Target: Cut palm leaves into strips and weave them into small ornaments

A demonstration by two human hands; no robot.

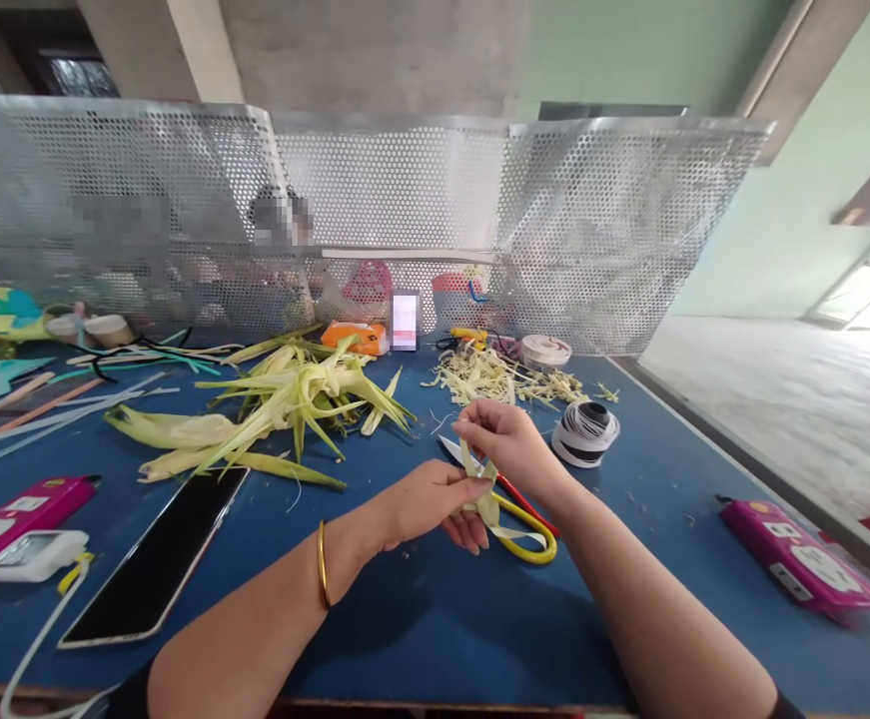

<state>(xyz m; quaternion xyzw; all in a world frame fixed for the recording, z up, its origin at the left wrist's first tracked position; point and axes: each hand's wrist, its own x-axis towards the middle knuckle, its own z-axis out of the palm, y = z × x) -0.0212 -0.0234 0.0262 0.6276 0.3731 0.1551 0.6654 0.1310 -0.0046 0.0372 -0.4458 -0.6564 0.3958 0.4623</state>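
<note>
Husk strip (488,505) is up off the table (420,619), your L hand (438,499) pinching it low & R hand (507,439) pinching the upper end, prob. to keep it steady; scissors (530,517) lie just below, w/in easy reach.
</note>
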